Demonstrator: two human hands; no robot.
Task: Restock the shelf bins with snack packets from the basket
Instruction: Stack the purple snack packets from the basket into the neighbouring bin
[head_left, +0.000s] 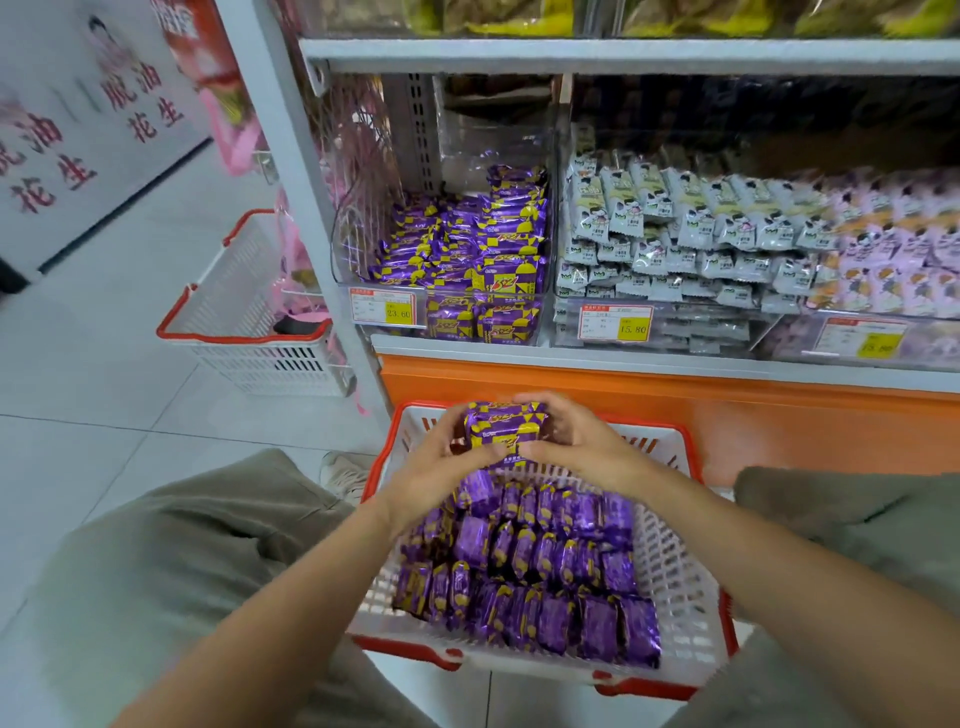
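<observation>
Snack packets (501, 428) in a purple stack, long side running left-to-right, gripped between curled left hand (436, 460) and right hand (576, 441) above the basket (685, 571). Thumbs hide its bottom edge.

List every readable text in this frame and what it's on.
"23.60": left price tag, below the purple packets.
"15.80": middle price tag, below the grey packets.
"花生": red characters on the wall poster, repeated.
Right price tag: blurred.
Packet print and small tag text: unreadable.
</observation>
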